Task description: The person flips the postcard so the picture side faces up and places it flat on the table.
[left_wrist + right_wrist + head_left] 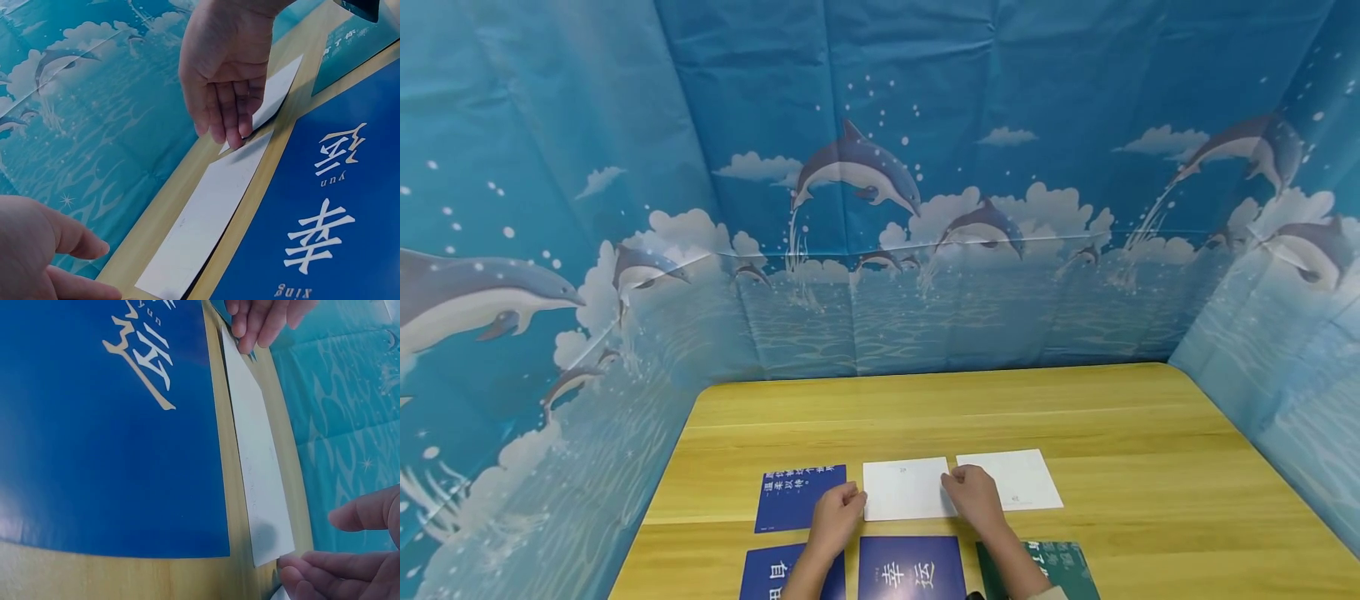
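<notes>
A white card (pixel 910 490) lies in the far row on the wooden table, between my two hands. My left hand (pixel 837 518) is at its left edge, overlapping the near corner of a dark blue card (pixel 801 498). In the left wrist view, the thumb (pixel 90 240) stands apart from the fingers. At the opposite edge is my right hand (pixel 976 498), partly over a second white card (pixel 1017 481). The right wrist view shows its fingers (pixel 337 565) extended at the card's end, thumb raised away. Whether the fingertips press the card is hard to tell.
Nearer me lie a blue card with two large white characters (pixel 912 571), another blue card (pixel 760 571) under the left forearm, and a green card (pixel 1063 567) partly behind the right forearm. A dolphin-printed blue curtain (pixel 925 317) stands behind the table (pixel 940 417).
</notes>
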`<action>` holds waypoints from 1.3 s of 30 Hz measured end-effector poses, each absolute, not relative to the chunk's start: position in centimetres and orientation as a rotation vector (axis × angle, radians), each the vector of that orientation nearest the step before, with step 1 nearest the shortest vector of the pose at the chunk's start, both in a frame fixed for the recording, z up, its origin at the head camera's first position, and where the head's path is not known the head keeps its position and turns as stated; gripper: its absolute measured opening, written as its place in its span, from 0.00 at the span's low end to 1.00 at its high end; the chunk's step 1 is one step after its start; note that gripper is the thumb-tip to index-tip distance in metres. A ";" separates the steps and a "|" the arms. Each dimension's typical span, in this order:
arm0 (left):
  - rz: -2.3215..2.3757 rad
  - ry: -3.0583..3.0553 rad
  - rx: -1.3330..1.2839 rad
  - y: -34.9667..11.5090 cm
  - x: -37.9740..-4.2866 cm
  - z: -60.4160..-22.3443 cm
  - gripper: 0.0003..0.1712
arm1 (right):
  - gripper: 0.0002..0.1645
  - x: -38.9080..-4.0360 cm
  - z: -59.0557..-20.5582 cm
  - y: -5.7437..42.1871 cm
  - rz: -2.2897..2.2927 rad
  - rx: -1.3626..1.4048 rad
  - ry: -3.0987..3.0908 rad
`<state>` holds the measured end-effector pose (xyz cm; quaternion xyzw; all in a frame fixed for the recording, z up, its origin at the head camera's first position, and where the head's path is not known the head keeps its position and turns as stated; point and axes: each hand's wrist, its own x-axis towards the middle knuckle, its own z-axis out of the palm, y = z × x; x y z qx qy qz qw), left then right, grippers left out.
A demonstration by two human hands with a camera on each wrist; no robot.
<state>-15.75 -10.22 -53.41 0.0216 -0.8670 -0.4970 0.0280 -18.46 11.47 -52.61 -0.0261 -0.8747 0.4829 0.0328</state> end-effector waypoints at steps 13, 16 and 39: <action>-1.545 -2.680 0.109 -9.7 -16.1 -53.6 0.19 | 0.15 -18.5 -52.7 11.7 1.424 -0.113 -2.699; -1.532 -2.675 0.080 -9.8 -16.3 -53.7 0.18 | 0.14 -18.5 -52.8 11.7 1.430 -0.115 -2.687; -1.348 -2.689 0.038 -9.5 -16.9 -54.4 0.25 | 0.12 -18.9 -53.1 11.9 1.424 -0.172 -2.669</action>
